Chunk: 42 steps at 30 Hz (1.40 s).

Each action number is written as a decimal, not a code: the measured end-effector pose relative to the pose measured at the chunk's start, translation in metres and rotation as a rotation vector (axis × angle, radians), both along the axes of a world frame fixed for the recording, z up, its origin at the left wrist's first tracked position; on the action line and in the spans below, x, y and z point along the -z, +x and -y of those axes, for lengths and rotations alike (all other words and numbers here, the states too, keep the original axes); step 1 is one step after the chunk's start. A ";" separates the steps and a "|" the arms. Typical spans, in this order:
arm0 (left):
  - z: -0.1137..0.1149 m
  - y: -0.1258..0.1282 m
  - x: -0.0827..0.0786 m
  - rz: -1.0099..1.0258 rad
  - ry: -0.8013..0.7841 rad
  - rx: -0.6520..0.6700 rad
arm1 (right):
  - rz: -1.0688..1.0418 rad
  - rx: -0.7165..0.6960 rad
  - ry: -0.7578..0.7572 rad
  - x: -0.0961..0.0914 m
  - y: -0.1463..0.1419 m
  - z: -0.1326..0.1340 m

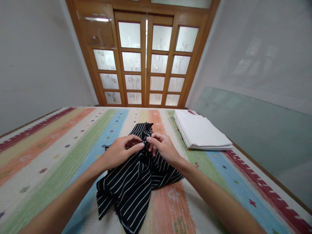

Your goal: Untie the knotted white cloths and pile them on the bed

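A black garment with thin white stripes [133, 188] lies crumpled in front of me, and its upper part is gathered up between my hands. My left hand [123, 151] pinches the gathered cloth between thumb and fingers from the left side. From the right, my right hand [164, 146] pinches the same cloth, with its thumb and fingertips close to those of the left. The fingers hide the exact spot they grip. Lower folds of the garment spread toward me and to the right.
The garment rests on a colourful striped bedspread [56, 162]. A folded stack of white cloth [202, 130] lies to the right, near a pale green panel [255, 123] along the bed's side. Beyond the far edge stand wooden doors [146, 61] with frosted panes.
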<state>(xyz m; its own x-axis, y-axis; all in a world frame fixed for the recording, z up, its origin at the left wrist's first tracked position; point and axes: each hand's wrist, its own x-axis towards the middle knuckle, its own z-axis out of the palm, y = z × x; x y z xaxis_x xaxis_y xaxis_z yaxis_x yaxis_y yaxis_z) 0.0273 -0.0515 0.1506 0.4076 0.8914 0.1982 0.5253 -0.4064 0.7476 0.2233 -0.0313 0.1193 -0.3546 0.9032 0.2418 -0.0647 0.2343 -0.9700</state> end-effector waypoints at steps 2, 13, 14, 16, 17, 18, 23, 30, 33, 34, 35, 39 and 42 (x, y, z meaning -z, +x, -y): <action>-0.002 0.006 0.003 0.070 -0.010 0.015 | -0.016 -0.005 -0.001 -0.002 0.000 0.003; 0.010 0.022 0.008 0.250 -0.087 0.003 | -0.033 0.092 -0.007 -0.008 0.000 0.012; 0.011 0.023 0.008 0.273 -0.096 0.006 | -0.026 0.104 -0.002 -0.007 0.000 0.012; 0.012 0.023 0.009 0.306 -0.105 0.002 | -0.006 0.117 0.018 -0.005 0.000 0.012; 0.013 0.022 0.009 0.320 -0.106 -0.002 | 0.009 0.119 0.042 -0.004 0.001 0.012; 0.013 0.022 0.010 0.332 -0.108 -0.005 | 0.027 0.123 0.076 -0.004 0.001 0.012; 0.013 0.020 0.015 0.366 -0.138 -0.004 | 0.125 0.206 0.302 -0.005 0.003 0.014; 0.014 0.020 0.018 0.550 -0.360 0.047 | 0.228 0.211 0.482 -0.013 0.006 0.019; 0.016 0.022 0.017 0.651 -0.449 0.033 | 0.229 0.199 0.504 -0.016 0.009 0.022; 0.017 0.023 0.017 0.675 -0.467 0.028 | 0.223 0.181 0.498 -0.017 0.009 0.022; 0.017 0.023 0.016 0.694 -0.482 0.024 | 0.217 0.160 0.488 -0.017 0.010 0.022; 0.019 0.026 0.017 0.718 -0.524 0.001 | 0.174 0.107 0.449 -0.016 0.012 0.022; 0.020 0.027 0.017 0.710 -0.498 -0.023 | 0.111 0.095 0.364 -0.014 0.010 0.022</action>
<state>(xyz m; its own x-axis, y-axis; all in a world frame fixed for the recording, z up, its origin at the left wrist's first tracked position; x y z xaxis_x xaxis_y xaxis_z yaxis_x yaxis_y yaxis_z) 0.0543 -0.0716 0.1334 0.3164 0.9485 -0.0164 -0.1290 0.0602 0.9898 0.2333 -0.0533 0.1332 -0.3153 0.7955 0.5175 0.0745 0.5644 -0.8221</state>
